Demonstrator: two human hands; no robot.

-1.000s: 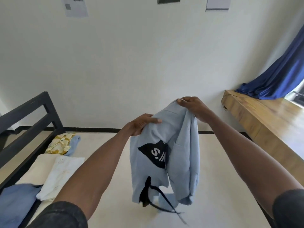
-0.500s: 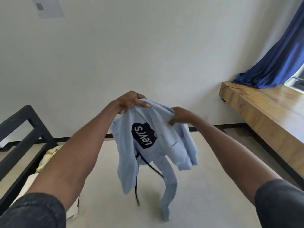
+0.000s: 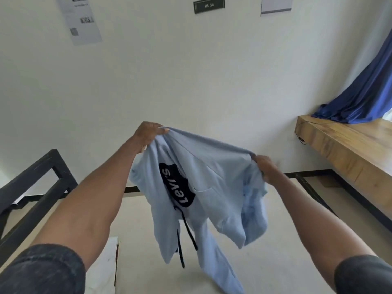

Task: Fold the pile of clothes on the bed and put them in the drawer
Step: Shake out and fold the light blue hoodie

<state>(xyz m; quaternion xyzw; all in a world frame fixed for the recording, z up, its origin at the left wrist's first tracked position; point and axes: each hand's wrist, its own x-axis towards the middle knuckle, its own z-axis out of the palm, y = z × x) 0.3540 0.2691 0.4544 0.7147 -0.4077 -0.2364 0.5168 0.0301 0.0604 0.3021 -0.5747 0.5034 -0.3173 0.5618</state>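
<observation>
- Pale-blue cotton is stretched between two raised hands: the left hand (image 3: 149, 135) has its fingers curled over one end of the top edge of a light-blue Levi's hoodie (image 3: 214, 187), up high and near the wall.
- The right hand (image 3: 263, 167) pinches the other end of that same edge, lower and further to the right, so the fabric runs tight and slanted between the two grips.
- Below that edge the hoodie hangs free in the air above the bed, bunched and twisted rather than flat. A black logo patch (image 3: 177, 184) with white lettering shows sideways in the middle.
- Two black drawstrings (image 3: 180, 247) dangle from under the patch, and a sleeve (image 3: 220, 266) trails down towards the mattress; whether its tip touches I cannot tell.
- Both forearms are bare, with dark short sleeves at the bottom corners.
- Underneath lies the cream mattress (image 3: 275, 240) of the bed, with a white folded garment (image 3: 104, 270) lying at its left side, near the person.
- A black metal bed frame (image 3: 38, 187) runs along the left.
- To the right, apart from the bed, stands a wooden worktop (image 3: 347, 149), and a deep-blue curtain (image 3: 364, 98) piles onto its far end.
- On the white wall behind hang a printed paper sheet (image 3: 81, 20), a small dark plaque (image 3: 209, 5) and another sheet (image 3: 275, 5).
</observation>
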